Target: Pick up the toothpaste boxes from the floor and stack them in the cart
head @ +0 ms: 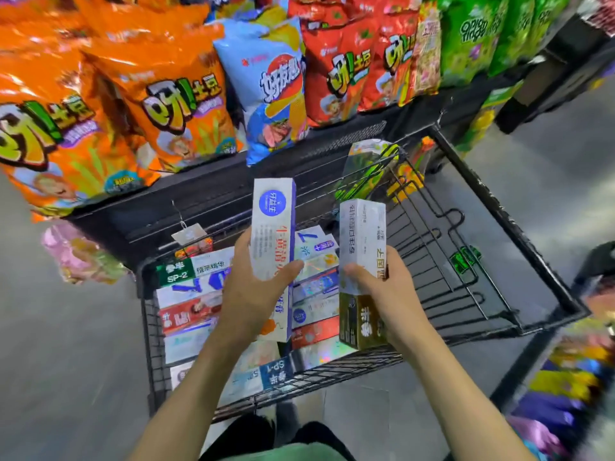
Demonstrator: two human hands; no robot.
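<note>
Now both hands are closed on boxes above the cart: the left hand grips a blue-and-white toothpaste box, the right hand a grey-and-olive box. Stacked boxes fill the cart's left side. Placing seems in hand; next, lay each flat on the rows. Floor boxes aren't visible.

A shop aisle, shown by shelves packed with snack bags, a wire cart parked alongside
</note>
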